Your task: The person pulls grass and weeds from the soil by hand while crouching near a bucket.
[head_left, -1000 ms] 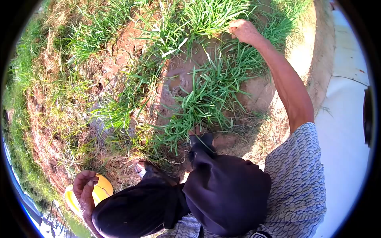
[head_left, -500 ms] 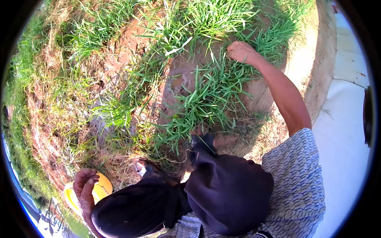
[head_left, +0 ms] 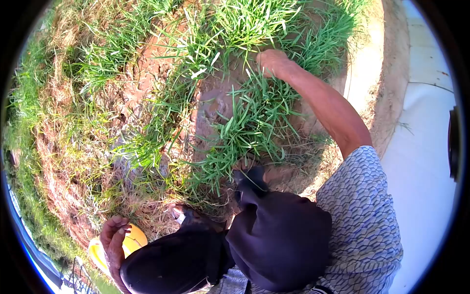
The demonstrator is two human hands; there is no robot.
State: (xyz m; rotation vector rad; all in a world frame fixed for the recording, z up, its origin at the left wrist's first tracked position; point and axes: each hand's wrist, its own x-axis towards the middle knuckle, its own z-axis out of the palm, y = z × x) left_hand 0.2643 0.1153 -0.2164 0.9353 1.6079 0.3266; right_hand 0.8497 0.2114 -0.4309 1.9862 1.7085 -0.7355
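The right hand [head_left: 272, 62] has its fingertips turned out of sight, so its grip cannot be told. The left hand [head_left: 113, 239] and left knee [head_left: 166, 259] partly cover a yellow object [head_left: 137, 241].

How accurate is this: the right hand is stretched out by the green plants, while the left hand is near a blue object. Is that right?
Not quite: the object near the left hand is yellow, not blue, as the head view shows. The right hand is indeed stretched out by the green plants.
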